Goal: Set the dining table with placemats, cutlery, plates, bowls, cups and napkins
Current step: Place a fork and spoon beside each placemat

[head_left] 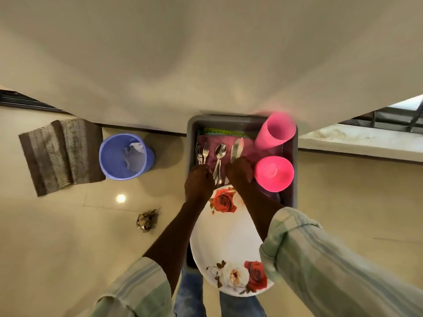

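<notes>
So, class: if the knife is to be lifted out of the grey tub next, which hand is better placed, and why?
The right hand, probably. It sits at the handle end of the knife, whose blade points away. The left hand is across the tub, down by the forks, with the spoon between it and the knife.

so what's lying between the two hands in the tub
In the head view, the spoon lies between the left hand and the right hand, its handle running down between them.

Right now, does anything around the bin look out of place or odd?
Yes. The floral plate overhangs the grey bin's near rim instead of sitting inside. One pink cup lies tipped against the far corner. A crumpled scrap sits on the floor by the blue bucket.
</notes>
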Motion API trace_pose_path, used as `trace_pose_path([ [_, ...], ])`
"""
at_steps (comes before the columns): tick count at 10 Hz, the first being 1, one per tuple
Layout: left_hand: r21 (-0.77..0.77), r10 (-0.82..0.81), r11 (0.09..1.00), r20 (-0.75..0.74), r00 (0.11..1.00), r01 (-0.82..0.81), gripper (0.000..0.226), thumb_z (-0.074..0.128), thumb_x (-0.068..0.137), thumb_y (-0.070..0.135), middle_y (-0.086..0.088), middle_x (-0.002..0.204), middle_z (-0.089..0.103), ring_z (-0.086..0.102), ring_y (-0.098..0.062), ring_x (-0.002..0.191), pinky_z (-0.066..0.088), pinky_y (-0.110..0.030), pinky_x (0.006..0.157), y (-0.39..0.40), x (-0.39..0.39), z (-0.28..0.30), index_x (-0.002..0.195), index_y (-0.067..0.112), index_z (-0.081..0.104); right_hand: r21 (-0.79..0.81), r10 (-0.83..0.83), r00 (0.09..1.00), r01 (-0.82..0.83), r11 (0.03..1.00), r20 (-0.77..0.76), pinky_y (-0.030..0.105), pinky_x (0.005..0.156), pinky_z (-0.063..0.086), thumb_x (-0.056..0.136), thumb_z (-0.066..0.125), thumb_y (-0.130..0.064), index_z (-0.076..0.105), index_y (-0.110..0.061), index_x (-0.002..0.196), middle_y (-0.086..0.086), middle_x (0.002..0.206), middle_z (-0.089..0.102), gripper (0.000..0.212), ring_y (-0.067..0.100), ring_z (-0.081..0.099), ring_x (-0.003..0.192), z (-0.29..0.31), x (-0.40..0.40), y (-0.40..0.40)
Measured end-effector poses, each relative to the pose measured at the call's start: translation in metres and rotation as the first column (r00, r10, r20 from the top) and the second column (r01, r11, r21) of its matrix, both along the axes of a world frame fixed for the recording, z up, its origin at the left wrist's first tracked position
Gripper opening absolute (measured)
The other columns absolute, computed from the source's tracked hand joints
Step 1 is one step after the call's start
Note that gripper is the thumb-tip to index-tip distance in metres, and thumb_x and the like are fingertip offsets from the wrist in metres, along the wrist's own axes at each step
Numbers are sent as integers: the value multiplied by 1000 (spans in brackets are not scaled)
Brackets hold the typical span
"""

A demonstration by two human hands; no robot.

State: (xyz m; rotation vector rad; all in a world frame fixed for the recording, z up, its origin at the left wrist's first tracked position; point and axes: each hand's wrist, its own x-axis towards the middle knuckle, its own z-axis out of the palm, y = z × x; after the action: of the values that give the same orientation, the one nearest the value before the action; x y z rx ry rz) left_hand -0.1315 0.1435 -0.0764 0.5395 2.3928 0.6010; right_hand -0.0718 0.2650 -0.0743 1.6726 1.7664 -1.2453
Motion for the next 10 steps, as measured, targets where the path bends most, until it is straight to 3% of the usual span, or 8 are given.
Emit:
trace_pose_path([
  [1, 48, -4, 999, -31, 1000, 6, 15, 53, 92, 7, -8, 93, 68, 56, -12, 75, 37, -21, 65, 0, -3, -5, 93, 7, 68, -22, -62, 998, 61, 998, -23, 19, 49, 33, 95, 51, -22, 64, -7, 110, 3, 97, 56, 25, 13, 52, 73, 0, -5, 3],
  [3, 60, -33, 998, -11, 999, 34, 15, 54, 92, 6, -5, 96, 66, 53, -7, 76, 29, -6, 60, -1, -4, -4, 95, 8, 68, -32, -72, 996, 71, 997, -43, 21, 56, 35, 90, 54, -25, 65, -10, 103, 6, 100, 58, 23, 24, 58, 88, 1, -8, 10],
  [4, 85, -42, 995, -15, 999, 43, 15, 54, 90, 3, -7, 94, 66, 53, -9, 76, 31, -10, 60, -4, -7, -2, 93, 5, 69, -80, -130, 990, 125, 989, -57, 19, 54, 33, 90, 55, -24, 48, -24, 73, 6, 99, 56, 18, 14, 50, 71, 5, -10, 7],
  [5, 92, -47, 995, -4, 999, 47, 16, 54, 90, 2, -9, 95, 67, 58, -15, 79, 37, -19, 66, -6, -9, -2, 94, 5, 69, -64, -177, 982, 172, 983, -73, 19, 53, 33, 89, 56, -24, 40, -25, 68, 5, 95, 53, 27, 16, 49, 74, -3, -8, 5],
  [7, 116, -20, 993, 14, 1000, 18, 17, 54, 91, 3, -11, 101, 68, 65, -22, 88, 45, -23, 73, -8, -6, -4, 100, 3, 69, -80, -233, 967, 225, 971, -100, 20, 53, 36, 89, 59, -21, 40, -24, 68, 3, 89, 51, 29, 16, 49, 68, -2, -2, 7],
  [8, 118, -29, 993, 14, 999, 27, 16, 55, 92, 5, -11, 100, 69, 64, -22, 85, 45, -24, 72, -9, -4, -7, 99, 4, 69, -112, -266, 958, 254, 961, -107, 15, 39, 42, 90, 59, -16, 41, -23, 68, 2, 77, 49, 30, 9, 44, 62, 2, 3, 8],
  [9, 115, -45, 992, 0, 999, 45, 15, 55, 92, 6, -10, 101, 68, 64, -21, 85, 43, -22, 70, -12, -3, -10, 98, 6, 69, -85, -308, 944, 299, 950, -122, 10, 36, 41, 88, 62, -11, 44, -21, 70, 0, 75, 50, 27, 12, 51, 64, -14, 5, 11],
  [10, 109, -59, 992, -10, 998, 60, 13, 57, 93, 9, -9, 103, 68, 65, -22, 88, 44, -22, 71, -13, -3, -13, 99, 7, 69, 12, 36, 999, -36, 999, -24, 17, 62, 49, 92, 56, -11, 67, -11, 86, 12, 89, 68, 13, 25, 67, 85, -40, 3, 10],
])
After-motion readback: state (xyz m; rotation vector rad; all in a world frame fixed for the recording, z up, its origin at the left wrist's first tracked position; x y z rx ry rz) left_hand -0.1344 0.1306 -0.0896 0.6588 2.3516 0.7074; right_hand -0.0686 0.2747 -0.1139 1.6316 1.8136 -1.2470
